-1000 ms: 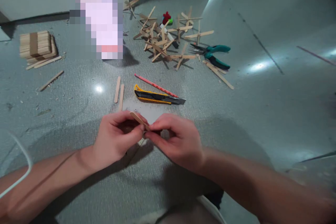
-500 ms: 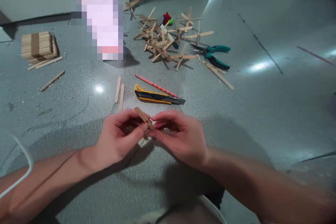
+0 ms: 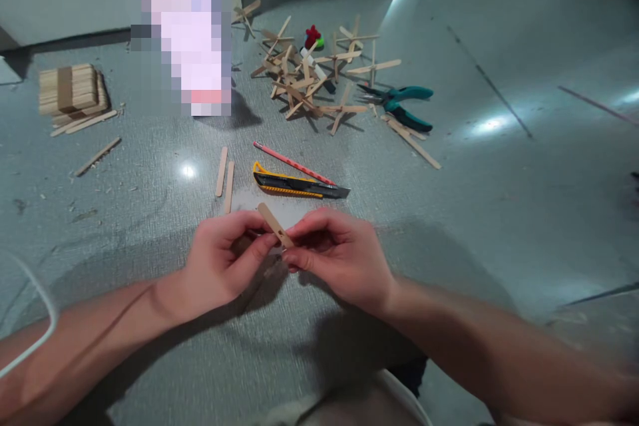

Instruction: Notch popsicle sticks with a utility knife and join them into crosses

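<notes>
Where hands (image 3: 219, 259) (image 3: 344, 256) meet — they pinch a stick (image 3: 271, 219).

On the grey floor (image 3: 479, 200) lies a cutter (image 3: 294, 184) (blade bared, I notice), a pink pencil (image 3: 294, 163) beside it. Pliers (image 3: 393, 101), heaped wooden crosses (image 3: 294, 86) and a banded stack of sticks (image 3: 86, 88) lie there.

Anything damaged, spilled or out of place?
The utility knife lies with its blade exposed beyond the left hand and right hand. The wooden stick they hold shows a dark hole, possibly damage. Wood chips lie scattered at left, looking unswept.
</notes>
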A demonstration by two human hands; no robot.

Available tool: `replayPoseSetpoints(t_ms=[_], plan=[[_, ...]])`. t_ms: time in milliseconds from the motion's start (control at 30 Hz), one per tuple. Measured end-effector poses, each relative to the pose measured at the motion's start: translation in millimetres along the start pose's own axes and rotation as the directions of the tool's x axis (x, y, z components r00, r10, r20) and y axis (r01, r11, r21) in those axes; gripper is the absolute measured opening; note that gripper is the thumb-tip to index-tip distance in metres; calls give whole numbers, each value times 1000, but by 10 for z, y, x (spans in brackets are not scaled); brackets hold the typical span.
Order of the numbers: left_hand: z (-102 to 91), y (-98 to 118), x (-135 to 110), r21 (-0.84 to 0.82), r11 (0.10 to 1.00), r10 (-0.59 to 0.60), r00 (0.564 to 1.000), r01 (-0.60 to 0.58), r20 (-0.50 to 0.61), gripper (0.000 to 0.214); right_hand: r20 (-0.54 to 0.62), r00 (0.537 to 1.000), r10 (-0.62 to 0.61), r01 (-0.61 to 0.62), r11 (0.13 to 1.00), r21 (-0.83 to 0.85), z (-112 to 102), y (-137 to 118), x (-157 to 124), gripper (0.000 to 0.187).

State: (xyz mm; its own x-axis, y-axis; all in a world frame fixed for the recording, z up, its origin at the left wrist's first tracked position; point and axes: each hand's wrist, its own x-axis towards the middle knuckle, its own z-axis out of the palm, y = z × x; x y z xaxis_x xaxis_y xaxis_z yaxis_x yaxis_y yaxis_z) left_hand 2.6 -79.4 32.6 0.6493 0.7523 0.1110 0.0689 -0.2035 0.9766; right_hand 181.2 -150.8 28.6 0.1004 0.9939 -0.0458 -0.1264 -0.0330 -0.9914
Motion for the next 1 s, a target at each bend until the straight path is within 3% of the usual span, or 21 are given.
replayPoseSetpoints(t_ms=[167, 367, 600, 800, 867, 933, 1000], plan=[[-38, 11, -4, 94, 991, 96, 994, -100, 49, 5, 26, 999, -20, 20, 1000, 17, -4, 8, 14, 25], [25, 11, 14, -235, 963, -121, 991, 132, 58, 13, 67, 998, -12, 5, 994, 113, -9, 30, 31, 26], [-2, -32, 40, -233, 949, -214, 977, 213, 19, 20, 13, 994, -110, 110, 992, -63, -45, 15, 36, 22], [-232, 8, 229, 39, 963, -267, 963, 266, 43, 11, -8, 994, -113, 112, 989, -94, -46, 21, 32, 16], [-366, 18, 306, 306, 931, -229, 971, 196, 74, 12, -12, 995, -102, 100, 990, -99, -50, 20, 25, 15], [-518, 19, 347, 557, 822, -190, 979, 118, 74, 13, -9, 997, -81, 80, 992, -99, -60, 13, 17, 16], [-673, 14, 344, 770, 629, -164, 986, 110, -7, 11, -4, 998, -66, 65, 993, -100, -72, 3, 11, 16]])
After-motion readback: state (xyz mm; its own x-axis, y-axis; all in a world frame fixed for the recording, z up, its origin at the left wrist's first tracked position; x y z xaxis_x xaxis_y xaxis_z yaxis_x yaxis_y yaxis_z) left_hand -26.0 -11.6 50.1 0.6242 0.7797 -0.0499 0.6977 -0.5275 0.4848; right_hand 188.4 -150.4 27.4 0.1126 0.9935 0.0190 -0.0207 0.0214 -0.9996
